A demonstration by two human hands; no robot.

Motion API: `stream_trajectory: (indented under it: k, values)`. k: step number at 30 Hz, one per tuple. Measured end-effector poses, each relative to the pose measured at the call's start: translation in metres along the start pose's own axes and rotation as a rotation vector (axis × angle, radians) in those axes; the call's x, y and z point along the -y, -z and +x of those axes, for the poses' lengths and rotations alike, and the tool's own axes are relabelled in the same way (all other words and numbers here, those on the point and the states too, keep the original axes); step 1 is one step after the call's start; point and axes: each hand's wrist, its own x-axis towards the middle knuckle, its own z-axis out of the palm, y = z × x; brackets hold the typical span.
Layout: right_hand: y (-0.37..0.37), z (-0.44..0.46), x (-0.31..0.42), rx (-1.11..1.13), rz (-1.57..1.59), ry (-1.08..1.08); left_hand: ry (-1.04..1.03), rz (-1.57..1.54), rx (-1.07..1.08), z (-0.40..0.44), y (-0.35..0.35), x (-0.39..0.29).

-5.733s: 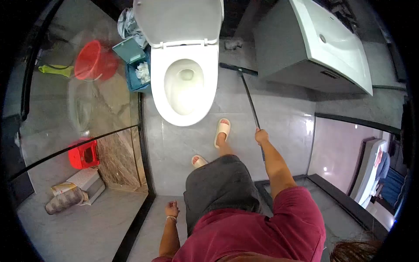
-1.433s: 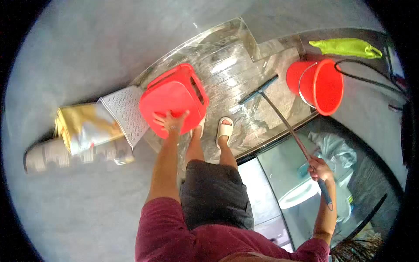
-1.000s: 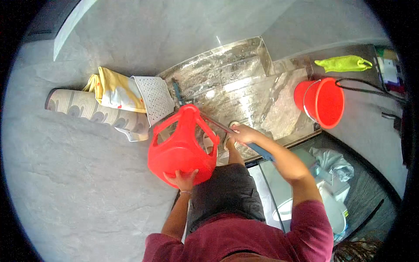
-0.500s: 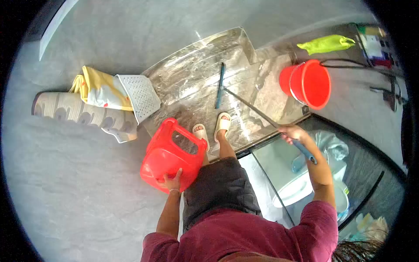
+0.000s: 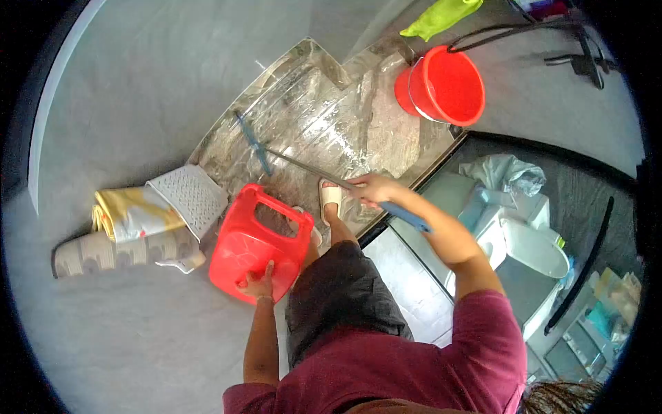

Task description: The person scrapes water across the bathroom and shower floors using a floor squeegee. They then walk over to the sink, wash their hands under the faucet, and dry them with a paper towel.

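My right hand (image 5: 374, 190) is closed around the pole of a floor squeegee (image 5: 303, 168), just ahead of its blue grip. The squeegee's blue head rests on the wet, brown stone-patterned floor (image 5: 324, 117) toward the left. At my left side, my left hand (image 5: 259, 281) grips a red plastic chair-like piece (image 5: 234, 252) with a large cut-out, fingers spread over its surface near a small hole. My feet, in cream slippers (image 5: 329, 201), stand close by; one is partly hidden behind the red piece.
A red bucket (image 5: 452, 86) with a wire handle stands far right, beside a bright green cloth (image 5: 441, 19). A perforated white basket (image 5: 189, 200), yellow fabric (image 5: 138, 214) and patterned roll (image 5: 124, 254) are at left. A glass panel (image 5: 414, 276) fronts a toilet (image 5: 527, 245) at right.
The squeegee head has moved left across the wet floor, and my right hand has moved left with the pole. My left hand still holds the red piece. The view has turned and shifted.
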Motion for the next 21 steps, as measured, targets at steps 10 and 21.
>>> stream_trajectory:
  k: [10,21]
  values:
    - [0.102,-0.102,-0.136,-0.191,0.491,-0.255,0.003,0.23,0.186,0.125,-0.054,-0.167]
    - [0.039,-0.134,-0.123,-0.555,0.605,-0.376,-0.36,0.616,0.056,0.239,-0.121,-0.233]
